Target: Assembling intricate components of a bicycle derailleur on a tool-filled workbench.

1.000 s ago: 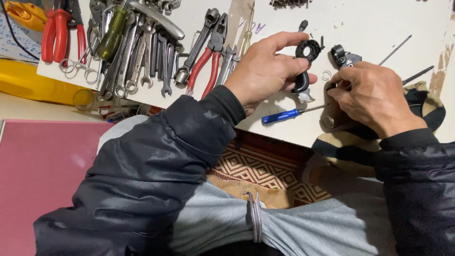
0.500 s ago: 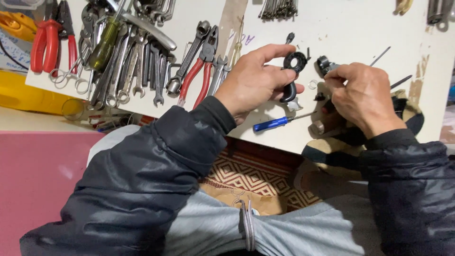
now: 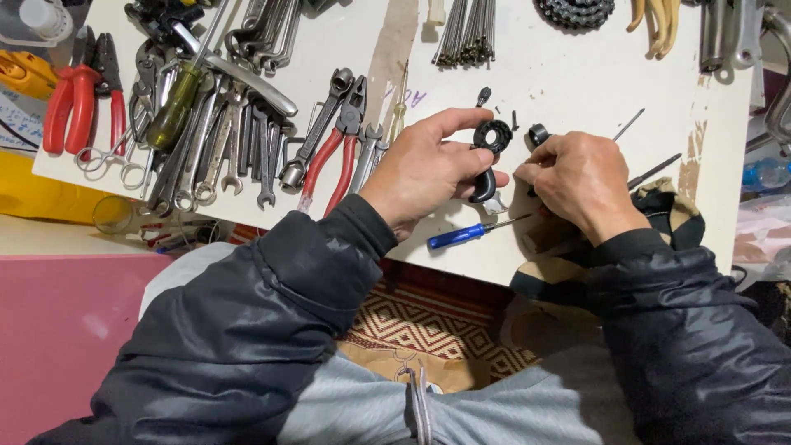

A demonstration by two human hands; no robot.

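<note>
- left hand [image 3: 428,169] pinches a black toothed plastic ring part [image 3: 492,137] over the white worktop [image 3: 568,74].
- right hand [image 3: 581,181] curls closed around a small dark metal piece [image 3: 539,133].
- blue-handled screwdriver [image 3: 461,236] lies just below both hands.

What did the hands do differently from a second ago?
The right hand has closed in on the left hand, so the small dark part in its fingers now sits just beside the black toothed ring piece. The left hand keeps the same grip on that piece. The blue-handled screwdriver and the pile of wrenches lie as before.
</note>
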